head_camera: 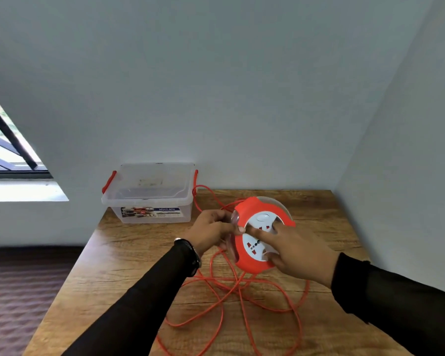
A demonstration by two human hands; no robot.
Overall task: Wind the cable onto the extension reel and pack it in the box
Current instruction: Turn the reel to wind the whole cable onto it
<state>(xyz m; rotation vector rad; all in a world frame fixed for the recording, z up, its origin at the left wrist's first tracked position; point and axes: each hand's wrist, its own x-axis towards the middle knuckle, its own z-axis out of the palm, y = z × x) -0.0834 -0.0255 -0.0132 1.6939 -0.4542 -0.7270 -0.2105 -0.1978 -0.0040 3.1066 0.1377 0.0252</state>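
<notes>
Cable lies in loose orange loops over the wooden surface, so winding looks barely begun. Both hands hold the reel tilted above it: left hand fingers curl round its left rim, right hand grips the socket face. Next, turning the reel must draw slack in evenly. The clear box waits open near the wall.
</notes>
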